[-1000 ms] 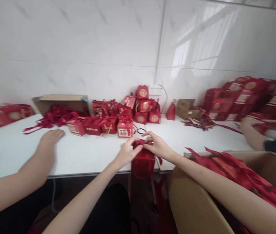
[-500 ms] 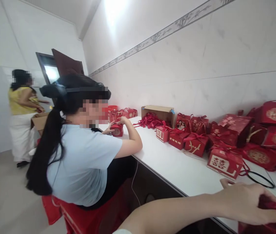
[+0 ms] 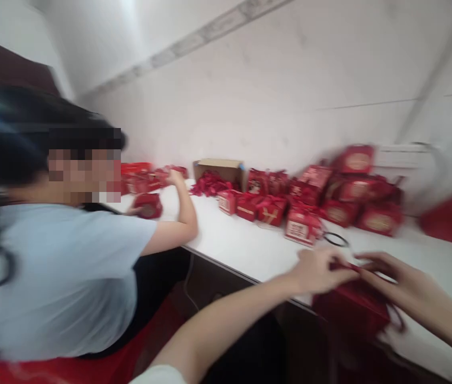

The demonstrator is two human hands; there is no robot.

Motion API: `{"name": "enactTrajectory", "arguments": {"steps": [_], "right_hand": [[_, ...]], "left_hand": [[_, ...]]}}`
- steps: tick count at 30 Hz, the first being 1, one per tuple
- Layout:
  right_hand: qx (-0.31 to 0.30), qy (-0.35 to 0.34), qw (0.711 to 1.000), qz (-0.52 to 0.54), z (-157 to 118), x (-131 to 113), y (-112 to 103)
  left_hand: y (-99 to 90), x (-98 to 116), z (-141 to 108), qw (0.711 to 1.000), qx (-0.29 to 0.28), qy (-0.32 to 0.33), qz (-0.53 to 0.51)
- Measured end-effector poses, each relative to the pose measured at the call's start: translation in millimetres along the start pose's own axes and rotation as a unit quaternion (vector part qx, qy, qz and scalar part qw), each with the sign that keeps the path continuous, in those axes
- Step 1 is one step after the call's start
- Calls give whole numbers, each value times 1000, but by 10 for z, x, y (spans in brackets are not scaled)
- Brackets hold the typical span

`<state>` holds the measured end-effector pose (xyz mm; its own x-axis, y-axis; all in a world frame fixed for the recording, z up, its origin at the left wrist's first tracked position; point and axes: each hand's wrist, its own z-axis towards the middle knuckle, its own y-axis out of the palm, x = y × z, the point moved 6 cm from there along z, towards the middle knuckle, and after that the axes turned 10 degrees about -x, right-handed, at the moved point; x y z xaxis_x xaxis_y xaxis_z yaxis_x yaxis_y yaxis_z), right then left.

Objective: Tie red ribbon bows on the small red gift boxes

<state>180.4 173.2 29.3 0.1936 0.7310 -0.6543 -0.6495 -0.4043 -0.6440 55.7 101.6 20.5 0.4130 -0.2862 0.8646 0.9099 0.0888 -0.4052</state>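
A dark red gift box (image 3: pixel 352 309) sits in front of me at the table's near edge, blurred by motion. My left hand (image 3: pixel 320 270) is at its top, fingers closed in a pinch on the red ribbon (image 3: pixel 354 268). From the other side my right hand (image 3: pixel 396 277) meets it, its thumb and fingers closed around the same ribbon. A loop of ribbon (image 3: pixel 397 318) hangs at the box's right side. The fingertips of both hands nearly touch, and the smear hides the exact grip.
Several finished red boxes (image 3: pixel 301 224) stand in a row and a stack along the wall. A black ring (image 3: pixel 336 239) lies behind my hands. Farther left is a cardboard box (image 3: pixel 226 166) with red ribbons (image 3: pixel 212 184). A co-worker (image 3: pixel 70 266) sits at my left, handling a red box (image 3: pixel 148 206).
My view has swung right, bringing both hands and the box into the picture. My right hand now shows at the ribbon beside my left. The co-worker's raised hand has moved away from their box.
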Motion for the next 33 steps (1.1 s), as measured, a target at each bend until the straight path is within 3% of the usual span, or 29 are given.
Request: {"name": "enactTrajectory", "arguments": {"steps": [3,5,10,19,24,28,33], "right_hand": [[-29,57,998,17,16,-304,6],[-38,72,996,25,64,-380,31],[-33,82,995,44,85,-324,57],[-35,68,996,41,116,-336,85],[16,-31,996,-84,65,-489,-7],[-24,-124,976,-179,9,-611,41],[-37,-145,962,-228,-13,-631,87]], "left_hand": [[-44,-24,6,999,7,-12,-49],[-68,-48,41,995,-3,-7,-97],[-83,-105,67,984,-34,-33,-170],[-72,-90,65,978,-52,-51,-197],[-93,-105,74,974,-21,-55,-217],[-127,-128,73,975,-3,-46,-219],[-161,-102,56,980,7,-43,-196]]}}
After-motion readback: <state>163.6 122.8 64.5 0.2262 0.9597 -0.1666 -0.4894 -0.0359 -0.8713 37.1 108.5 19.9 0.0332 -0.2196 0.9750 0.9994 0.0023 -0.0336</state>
